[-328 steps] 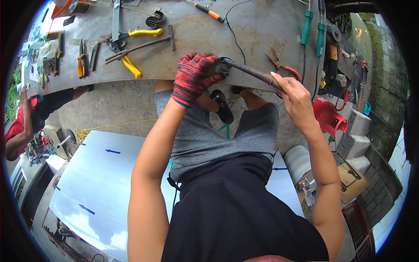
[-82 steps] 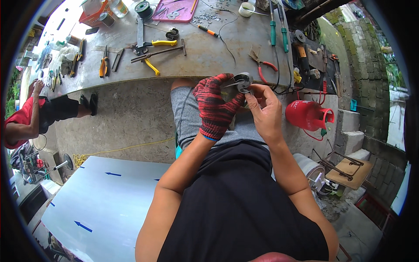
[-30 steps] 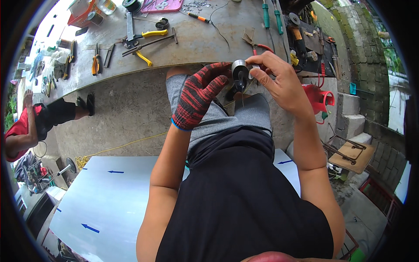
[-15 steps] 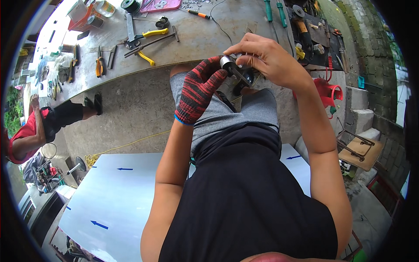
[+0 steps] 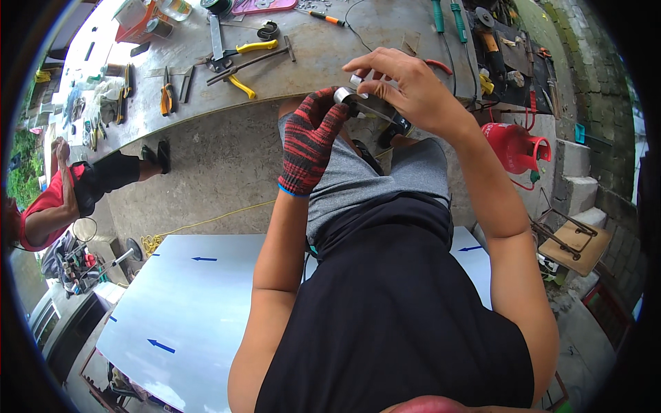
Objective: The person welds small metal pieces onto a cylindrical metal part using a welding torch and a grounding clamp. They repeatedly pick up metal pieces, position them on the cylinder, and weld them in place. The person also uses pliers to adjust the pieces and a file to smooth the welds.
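Pliers (image 5: 167, 95) and an angle grinder (image 5: 491, 43) show a workshop.

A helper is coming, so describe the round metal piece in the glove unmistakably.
Find the grey metal bench, then the red-and-black gloved left hand at its near edge. Held at its fingertips is the round metal piece; its silvery shine sets it apart from the dark curled strip on the bench.

A head-worn fisheye looks down over chest (image 5: 396, 310) and workbench (image 5: 313, 62).
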### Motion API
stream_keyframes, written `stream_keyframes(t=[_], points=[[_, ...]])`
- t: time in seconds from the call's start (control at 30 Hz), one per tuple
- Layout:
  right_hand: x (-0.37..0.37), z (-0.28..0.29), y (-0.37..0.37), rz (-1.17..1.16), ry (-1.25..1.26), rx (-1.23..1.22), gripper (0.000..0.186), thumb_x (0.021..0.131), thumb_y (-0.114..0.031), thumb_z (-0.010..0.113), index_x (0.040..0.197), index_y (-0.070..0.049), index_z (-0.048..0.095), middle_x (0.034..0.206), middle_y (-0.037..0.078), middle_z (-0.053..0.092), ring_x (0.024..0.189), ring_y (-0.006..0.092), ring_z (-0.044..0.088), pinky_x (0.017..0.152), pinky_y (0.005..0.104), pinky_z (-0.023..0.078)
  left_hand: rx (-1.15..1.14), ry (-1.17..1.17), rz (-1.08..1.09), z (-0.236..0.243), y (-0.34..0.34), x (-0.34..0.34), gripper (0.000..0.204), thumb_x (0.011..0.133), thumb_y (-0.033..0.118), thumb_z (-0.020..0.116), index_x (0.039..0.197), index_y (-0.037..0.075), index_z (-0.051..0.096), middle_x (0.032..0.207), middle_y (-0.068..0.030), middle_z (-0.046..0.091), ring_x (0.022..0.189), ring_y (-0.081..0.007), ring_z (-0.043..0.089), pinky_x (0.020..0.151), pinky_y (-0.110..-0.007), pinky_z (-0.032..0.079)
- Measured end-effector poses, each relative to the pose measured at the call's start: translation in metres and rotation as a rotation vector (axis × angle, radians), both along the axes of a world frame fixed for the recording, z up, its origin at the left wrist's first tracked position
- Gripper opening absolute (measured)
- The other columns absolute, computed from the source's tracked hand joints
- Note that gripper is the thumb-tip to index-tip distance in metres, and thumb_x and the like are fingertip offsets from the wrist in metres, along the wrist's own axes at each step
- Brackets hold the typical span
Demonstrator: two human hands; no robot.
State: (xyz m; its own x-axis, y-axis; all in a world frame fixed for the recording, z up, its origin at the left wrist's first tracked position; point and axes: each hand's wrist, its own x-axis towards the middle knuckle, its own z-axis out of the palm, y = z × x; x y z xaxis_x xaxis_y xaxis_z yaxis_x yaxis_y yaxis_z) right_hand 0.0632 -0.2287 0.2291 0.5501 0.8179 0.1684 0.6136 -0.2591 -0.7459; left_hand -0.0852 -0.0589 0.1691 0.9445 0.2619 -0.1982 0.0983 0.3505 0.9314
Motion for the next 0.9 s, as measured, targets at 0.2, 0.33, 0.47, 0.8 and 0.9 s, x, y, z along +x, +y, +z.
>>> stream_keyframes(t=[0.2, 0.33, 0.47, 0.8, 0.9], points=[[-0.044, -0.005, -0.004, -0.151, -0.263, 0.099, 0.051, 0.081, -0.022, 0.088, 0.124, -0.008, 0.065, 0.116, 0.012, 0.066, 0.111, 0.0337, 0.060, 0.096, 0.0443, 0.048, -0.070, -0.016, 0.170, -0.002, -0.003, -0.005, 0.041, 0.107, 0.024, 0.067, 0.137, -0.004, 0.062, 0.119, -0.0111, 0.074, 0.109, -0.0181, 0.070, 0.101, -0.034, 0.055], [-0.064, -0.020, -0.004, -0.248, -0.309, 0.102, 0.046, 0.078, -0.014, 0.088, 0.119, -0.009, 0.068, 0.112, 0.009, 0.067, 0.104, 0.0296, 0.062, 0.089, 0.0418, 0.047, -0.153, -0.028, 0.173, -0.004, -0.007, -0.010, 0.041, 0.107, 0.023, 0.067, 0.138, -0.003, 0.060, 0.121, -0.0107, 0.072, 0.110, -0.0183, 0.070, 0.101, -0.033, 0.055], [-0.070, -0.025, -0.003, -0.266, -0.348, 0.129, 0.040, 0.077, -0.008, 0.086, 0.114, -0.009, 0.069, 0.107, 0.006, 0.068, 0.098, 0.0270, 0.064, 0.085, 0.0405, 0.047, -0.235, -0.073, 0.145, -0.009, -0.013, -0.013, 0.044, 0.106, 0.019, 0.069, 0.143, -0.001, 0.056, 0.126, -0.0116, 0.070, 0.117, -0.0187, 0.067, 0.104, -0.034, 0.054], [-0.077, -0.022, -0.005, -0.253, -0.368, 0.146, 0.038, 0.077, -0.007, 0.086, 0.112, -0.011, 0.073, 0.103, 0.005, 0.068, 0.093, 0.0254, 0.064, 0.083, 0.0396, 0.048, -0.146, -0.305, 0.033, -0.017, -0.014, -0.015, 0.066, 0.096, 0.002, 0.077, 0.155, 0.007, 0.050, 0.139, -0.0068, 0.065, 0.123, -0.0169, 0.062, 0.109, -0.034, 0.050], [-0.080, -0.020, -0.004, -0.252, -0.363, 0.147, 0.038, 0.076, -0.007, 0.086, 0.113, -0.012, 0.074, 0.102, 0.004, 0.067, 0.093, 0.0247, 0.063, 0.083, 0.0395, 0.047, 0.049, -0.394, 0.099, -0.029, -0.014, -0.013, 0.067, 0.094, 0.000, 0.079, 0.154, 0.007, 0.050, 0.143, -0.0079, 0.064, 0.127, -0.0187, 0.061, 0.111, -0.036, 0.048]])
